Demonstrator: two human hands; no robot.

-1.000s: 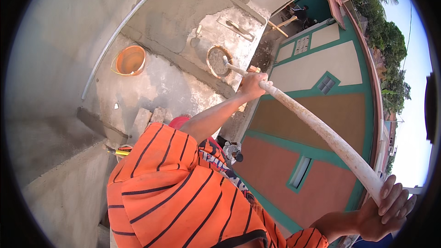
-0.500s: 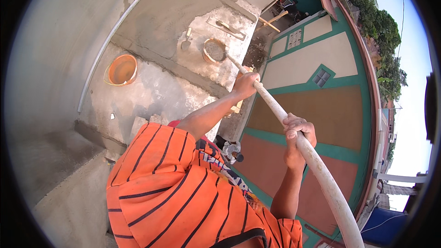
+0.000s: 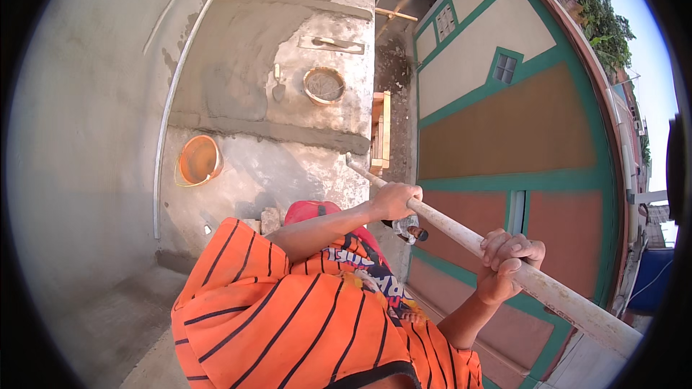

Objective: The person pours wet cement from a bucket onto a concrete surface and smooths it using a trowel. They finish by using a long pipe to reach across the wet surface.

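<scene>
A long, pale, stained pole (image 3: 453, 225) slants across in front of me, from its tip on the left to the lower right. My left hand (image 3: 396, 200) is closed round it near the upper-left end. Farther down its length, my right hand (image 3: 510, 263) grips it too. The pole's tip lies over the concrete slab (image 3: 299, 162), close to a low strip of mortar; whether it touches is unclear. Beyond the tip stands an orange tub (image 3: 324, 86) with grey mortar in it. A trowel (image 3: 278, 85) and a long float (image 3: 331, 45) lie near the tub.
An orange bucket (image 3: 199, 161) stands at left beside a pale pipe (image 3: 180, 75) along the wall. A wooden frame (image 3: 380, 130) stands by the slab's right edge. A green-trimmed building (image 3: 508, 151) rises at right. Part of a person (image 3: 408, 230) shows lower down.
The pole's tip has come back from the mortar tub toward me. Both hands, still gripping the pole, have moved rightward and down in the picture. My view has turned as well.
</scene>
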